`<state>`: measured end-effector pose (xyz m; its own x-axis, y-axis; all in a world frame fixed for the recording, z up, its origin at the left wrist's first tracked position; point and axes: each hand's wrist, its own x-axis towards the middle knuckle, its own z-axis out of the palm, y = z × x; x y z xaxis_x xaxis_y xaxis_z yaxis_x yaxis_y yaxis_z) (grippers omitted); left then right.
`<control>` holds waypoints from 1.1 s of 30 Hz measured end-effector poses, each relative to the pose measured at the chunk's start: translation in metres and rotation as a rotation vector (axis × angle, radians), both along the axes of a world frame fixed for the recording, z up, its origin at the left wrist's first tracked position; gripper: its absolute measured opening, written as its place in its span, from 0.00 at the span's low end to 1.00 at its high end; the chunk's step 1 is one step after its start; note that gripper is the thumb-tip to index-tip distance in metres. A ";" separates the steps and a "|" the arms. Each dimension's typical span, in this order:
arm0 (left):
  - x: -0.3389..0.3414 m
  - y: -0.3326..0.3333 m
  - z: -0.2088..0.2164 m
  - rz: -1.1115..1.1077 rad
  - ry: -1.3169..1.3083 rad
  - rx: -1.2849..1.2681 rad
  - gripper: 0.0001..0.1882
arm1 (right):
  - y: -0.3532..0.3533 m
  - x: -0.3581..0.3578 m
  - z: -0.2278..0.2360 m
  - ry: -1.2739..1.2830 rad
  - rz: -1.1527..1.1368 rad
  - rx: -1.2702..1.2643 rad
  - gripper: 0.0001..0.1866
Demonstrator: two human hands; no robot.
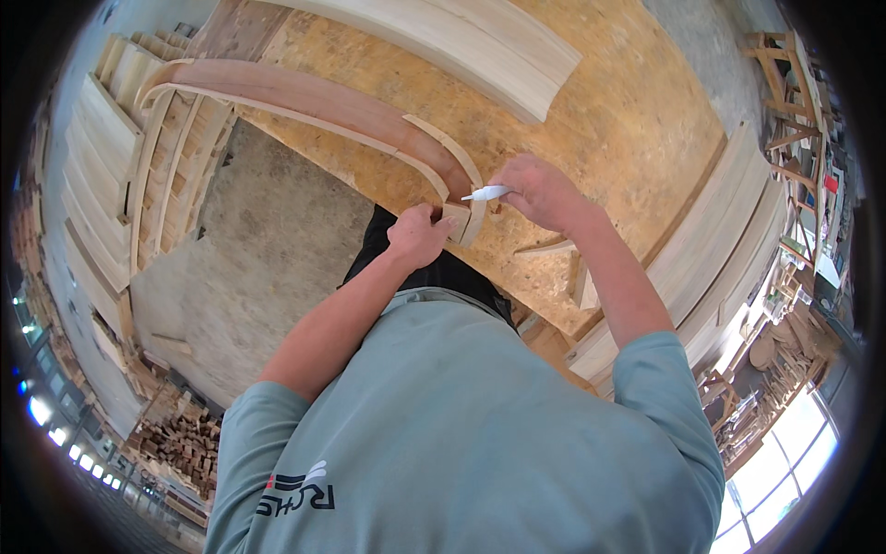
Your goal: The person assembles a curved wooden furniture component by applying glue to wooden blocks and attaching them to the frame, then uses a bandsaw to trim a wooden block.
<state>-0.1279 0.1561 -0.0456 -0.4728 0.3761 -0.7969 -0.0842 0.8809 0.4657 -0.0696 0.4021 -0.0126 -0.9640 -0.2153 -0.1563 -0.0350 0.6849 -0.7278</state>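
Note:
A long curved wooden piece (305,100), reddish along its inner face with pale strips at its edges, lies on the plywood bench top (628,111). Its near end comes close to my body. At that end my left hand (420,236) is closed on a small pale wood block (455,222) set at the tip. My right hand (540,192) grips a small white bottle with a narrow nozzle (487,193). The nozzle points left, right by the end of the curved piece; whether it touches the wood I cannot tell.
Beyond lies a wide pale curved panel (461,46). Small wood offcuts (580,277) rest right of my hands, and long pale boards (711,249) line the bench's right side. Stacked curved wooden parts (166,175) stand at left above the concrete floor (268,240).

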 end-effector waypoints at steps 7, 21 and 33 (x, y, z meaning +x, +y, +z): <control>0.001 -0.001 -0.003 0.006 0.047 0.045 0.23 | -0.003 0.003 0.008 -0.019 0.010 0.026 0.11; -0.008 -0.002 -0.022 -0.047 -0.033 0.023 0.25 | -0.022 0.050 0.003 -0.132 -0.195 -0.083 0.11; -0.017 0.001 -0.014 -0.156 0.094 -0.025 0.26 | -0.069 0.109 -0.003 -0.215 -0.433 -0.140 0.12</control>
